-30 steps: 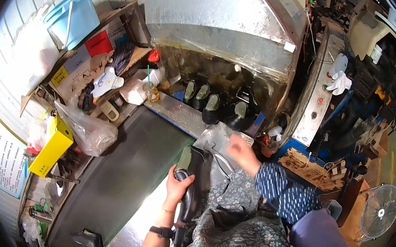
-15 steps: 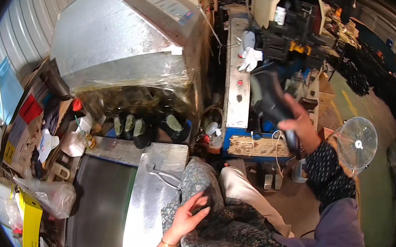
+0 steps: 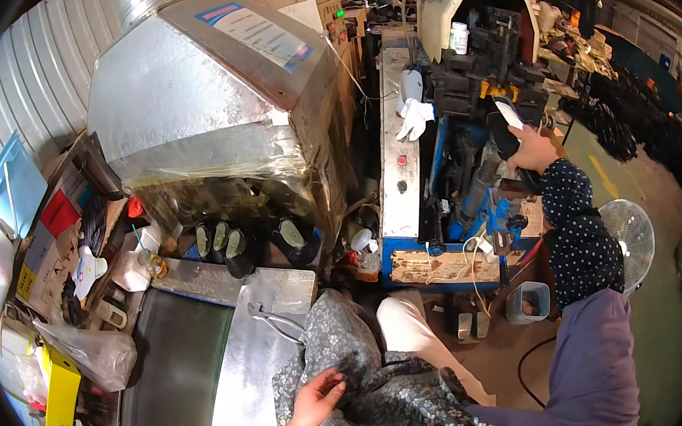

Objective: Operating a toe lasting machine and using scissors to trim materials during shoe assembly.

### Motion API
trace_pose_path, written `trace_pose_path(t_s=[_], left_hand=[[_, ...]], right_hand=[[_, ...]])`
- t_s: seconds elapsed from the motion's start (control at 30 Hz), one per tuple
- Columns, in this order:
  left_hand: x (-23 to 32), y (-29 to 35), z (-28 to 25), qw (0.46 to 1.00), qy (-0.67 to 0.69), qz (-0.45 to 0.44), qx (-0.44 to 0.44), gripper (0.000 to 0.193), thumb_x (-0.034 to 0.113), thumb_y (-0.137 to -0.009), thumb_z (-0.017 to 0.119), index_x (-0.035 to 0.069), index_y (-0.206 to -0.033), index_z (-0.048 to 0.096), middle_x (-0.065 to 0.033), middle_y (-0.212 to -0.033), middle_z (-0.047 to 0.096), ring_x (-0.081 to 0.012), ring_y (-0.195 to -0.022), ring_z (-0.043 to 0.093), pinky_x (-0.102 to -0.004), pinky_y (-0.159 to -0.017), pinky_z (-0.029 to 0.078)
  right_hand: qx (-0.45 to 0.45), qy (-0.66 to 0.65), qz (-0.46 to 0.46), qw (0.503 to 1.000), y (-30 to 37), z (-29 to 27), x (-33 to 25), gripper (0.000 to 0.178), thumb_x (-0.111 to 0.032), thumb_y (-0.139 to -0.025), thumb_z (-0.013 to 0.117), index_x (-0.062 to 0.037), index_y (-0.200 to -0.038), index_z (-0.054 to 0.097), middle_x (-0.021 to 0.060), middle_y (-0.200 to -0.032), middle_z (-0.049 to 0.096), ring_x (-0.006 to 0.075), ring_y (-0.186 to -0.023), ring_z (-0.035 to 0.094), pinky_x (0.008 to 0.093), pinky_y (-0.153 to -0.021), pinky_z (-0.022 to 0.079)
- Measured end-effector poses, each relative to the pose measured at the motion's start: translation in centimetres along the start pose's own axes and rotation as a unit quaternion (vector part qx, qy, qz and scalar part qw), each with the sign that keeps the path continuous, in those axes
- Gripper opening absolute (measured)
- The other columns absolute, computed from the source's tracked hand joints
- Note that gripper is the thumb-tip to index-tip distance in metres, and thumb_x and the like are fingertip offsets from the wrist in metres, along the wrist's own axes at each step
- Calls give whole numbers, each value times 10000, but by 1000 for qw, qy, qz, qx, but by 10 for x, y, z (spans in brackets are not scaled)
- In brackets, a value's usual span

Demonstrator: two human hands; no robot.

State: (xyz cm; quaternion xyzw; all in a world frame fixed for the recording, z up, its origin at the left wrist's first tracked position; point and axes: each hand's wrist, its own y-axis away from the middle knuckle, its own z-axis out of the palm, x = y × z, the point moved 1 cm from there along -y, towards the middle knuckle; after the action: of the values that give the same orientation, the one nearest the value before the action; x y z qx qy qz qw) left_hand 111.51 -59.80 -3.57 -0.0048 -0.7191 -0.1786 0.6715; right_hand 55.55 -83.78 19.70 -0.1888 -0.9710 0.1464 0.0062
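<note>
My right hand [image 3: 532,151] reaches out to the machine [image 3: 479,186] and grips a dark shoe [image 3: 502,133] with a pale strip along its upper side. My fingers cover part of the shoe, and whether it touches the machine I cannot tell. Low in the view, my left hand [image 3: 319,400] lies against the flowered apron [image 3: 346,337] on my lap, fingers loosely bent and nothing visible in them. Beside it, a pair of pliers [image 3: 276,318] rests on the metal table [image 3: 239,390].
Several black shoes [image 3: 238,257] stand under the metal hood [image 3: 187,88], by a dark conveyor belt [image 3: 175,372]. A white glove [image 3: 414,118] lies on the machine's side panel [image 3: 403,198]. At right are a fan [image 3: 638,236] and a plastic tub [image 3: 527,303].
My right hand has carried the shoe away from me, up to the machine, and the shoe has turned. My left hand has lowered slightly onto the apron. The view has shifted a little.
</note>
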Motion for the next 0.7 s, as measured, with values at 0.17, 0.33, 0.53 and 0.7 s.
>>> trace_pose_path(t_s=[0.17,0.33,0.53,0.7], left_hand=[[-2,-2,15,998,3,-27,-54,468,109,-919,699,-7,-1343,539,-84,-1149,685,-122,-1019,640,-261,-866,527],[1,-1,14,992,-86,-32,-92,472,216,-937,685,13,-1341,551,-106,-1166,694,-134,-1023,657,-261,-863,527],[36,6,8,982,-175,29,-62,437,253,-930,685,32,-1296,593,-135,-1147,696,-181,-1015,678,-294,-873,529],[26,27,-36,948,-287,96,101,364,284,-935,654,78,-1234,643,-109,-1083,708,-222,-977,681,-348,-854,533]], right_hand=[[10,-41,14,999,53,32,-18,1028,-400,-658,791,-279,-1542,281,112,-1610,219,610,-1322,263,617,-1058,361],[96,-43,-18,994,68,42,-15,882,-269,-718,767,-255,-1504,367,110,-1593,266,617,-1283,308,602,-1042,391],[84,-56,-25,995,45,40,0,871,-274,-686,740,-266,-1488,402,127,-1569,331,524,-1254,435,522,-1024,435],[100,-98,-170,975,-2,49,9,897,-235,-677,815,-71,-1467,424,230,-1451,462,379,-1354,423,457,-1130,338]])
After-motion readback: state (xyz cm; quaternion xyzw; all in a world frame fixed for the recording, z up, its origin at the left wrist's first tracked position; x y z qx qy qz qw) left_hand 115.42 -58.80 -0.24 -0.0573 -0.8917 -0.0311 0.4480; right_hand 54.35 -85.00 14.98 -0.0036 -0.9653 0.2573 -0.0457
